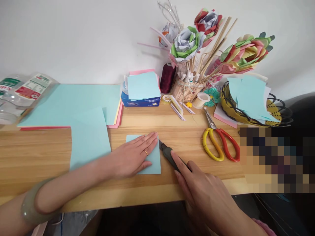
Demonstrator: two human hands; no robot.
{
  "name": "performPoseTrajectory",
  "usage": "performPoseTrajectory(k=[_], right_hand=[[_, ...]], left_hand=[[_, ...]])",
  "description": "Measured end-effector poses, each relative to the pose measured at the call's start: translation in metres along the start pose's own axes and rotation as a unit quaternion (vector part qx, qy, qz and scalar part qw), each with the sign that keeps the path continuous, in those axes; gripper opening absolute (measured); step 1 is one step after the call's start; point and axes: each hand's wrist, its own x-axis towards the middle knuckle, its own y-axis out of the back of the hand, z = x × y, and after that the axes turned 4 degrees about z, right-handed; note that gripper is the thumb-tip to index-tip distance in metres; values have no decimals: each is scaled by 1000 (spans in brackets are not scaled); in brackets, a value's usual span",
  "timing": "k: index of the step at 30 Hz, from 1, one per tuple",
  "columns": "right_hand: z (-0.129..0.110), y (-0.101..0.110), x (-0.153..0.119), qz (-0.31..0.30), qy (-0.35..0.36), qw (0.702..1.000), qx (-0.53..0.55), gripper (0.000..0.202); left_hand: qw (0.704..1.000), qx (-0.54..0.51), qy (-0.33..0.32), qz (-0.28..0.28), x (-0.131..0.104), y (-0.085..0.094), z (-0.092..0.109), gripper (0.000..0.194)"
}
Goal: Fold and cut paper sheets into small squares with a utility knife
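Observation:
A small light-blue sheet of paper (155, 165) lies on the wooden table. Flat across it rests my left hand (137, 154), fingers stretched out, a ring on one of them and a bangle on the wrist. My right hand (197, 183) is wrapped round a dark utility knife (169, 155), its blade tip at the right edge of that sheet. To the left of the small sheet is a larger light-blue piece of paper (90, 141), partly under my left forearm, overlapping a stack of coloured paper (73, 98).
Red-and-yellow-handled scissors (213, 141) lie on the right. Behind them stands a yellow basket (226, 101) with blue paper scraps. A tissue box (140, 101) bearing paper squares, a dark thread spool (167, 78) and a pot (188, 90) of paper flowers line the wall. Plastic bottles (27, 88) lie far left.

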Motion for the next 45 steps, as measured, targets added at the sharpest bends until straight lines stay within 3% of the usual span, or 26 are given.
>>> performPoseTrajectory(k=[4,8,12,15,18,21,24,28,32,36,40,42,45], right_hand=[[2,-4,5,3,-9,1000,-15,43],[13,-7,16,-39,-43,998,-19,47],[27,-10,24,-68,-66,992,80,49],[32,-11,24,-54,-83,982,159,48],[33,-13,20,-29,-94,978,182,47],[32,-15,17,-10,-92,977,191,46],[33,-17,15,9,-95,975,200,46],[33,-18,14,30,-100,972,211,46],[33,-20,12,52,-97,970,219,46],[33,-21,11,62,-97,968,224,46],[34,-22,10,59,-100,967,226,45],[34,-22,10,63,-100,969,216,44],[29,-22,8,77,-103,976,173,44]], left_hand=[[1000,2,2,-5,0,0,1,63],[1000,-19,-1,0,1,-1,0,64],[996,-93,-3,4,-3,7,-5,66],[982,-179,15,63,-6,19,-8,54],[972,-169,100,127,-2,32,-9,45],[974,-80,207,53,9,45,-9,48],[970,-39,239,-17,18,55,-12,39],[975,-31,218,-24,22,58,-12,17],[975,-23,222,-3,19,65,-8,11],[970,-22,236,53,23,104,-25,16],[955,15,245,169,45,150,-65,27],[940,29,255,226,59,162,-83,37],[912,47,266,308,69,163,-95,57]])
